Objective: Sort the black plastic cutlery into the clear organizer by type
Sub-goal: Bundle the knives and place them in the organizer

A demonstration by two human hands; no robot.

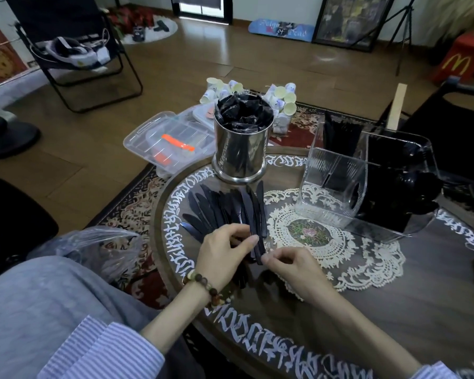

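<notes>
Knives point(225, 206) of black plastic lie fanned on the round table point(394, 310), just beyond both hands. Left hand point(225, 250) and right hand point(288, 266) each pinch the near ends of a few. Well apart to the right stands the clear organizer point(340, 184), already holding black cutlery.

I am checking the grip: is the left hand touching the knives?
Touching. The head view shows the left hand with fingers curled round the handles of the knives.
</notes>
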